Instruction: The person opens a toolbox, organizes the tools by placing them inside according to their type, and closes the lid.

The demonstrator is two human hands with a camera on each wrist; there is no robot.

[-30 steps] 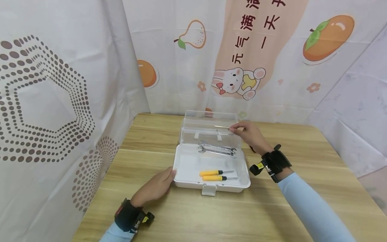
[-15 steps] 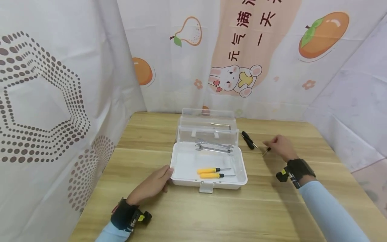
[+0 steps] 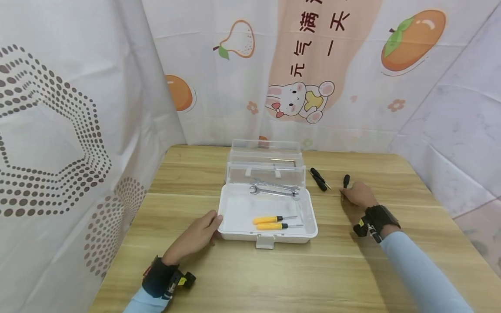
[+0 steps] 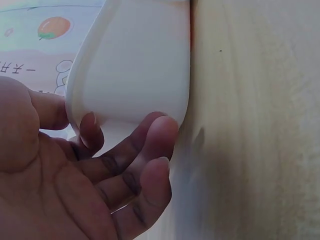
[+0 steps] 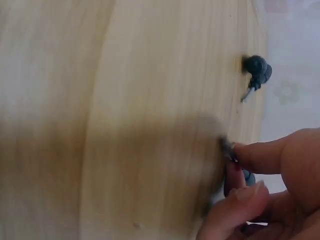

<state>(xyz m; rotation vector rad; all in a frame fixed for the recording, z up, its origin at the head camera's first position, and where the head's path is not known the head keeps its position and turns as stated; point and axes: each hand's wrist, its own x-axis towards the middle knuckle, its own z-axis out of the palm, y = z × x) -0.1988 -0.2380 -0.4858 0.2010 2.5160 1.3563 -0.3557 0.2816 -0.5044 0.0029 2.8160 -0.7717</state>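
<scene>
The white toolbox stands on the table with its clear lid swung back. My left hand grips its front left corner, thumb at the rim and fingers along the outer wall. Inside lie two yellow-handled screwdrivers near the front and silver wrenches at the back. An L-shaped hex key rests in the lid. Right of the box, my right hand pinches a small black-handled screwdriver between thumb and fingers. The fingers cover part of it.
More black-handled screwdrivers lie crossed on the table between the box and my right hand. A latch juts from the box front. Behind the wooden table hangs a printed curtain.
My right hand has laid the hex key in the lid, moved right to the table and taken hold of a black-handled screwdriver, whose handle now points away. The left hand stays on the box corner.
</scene>
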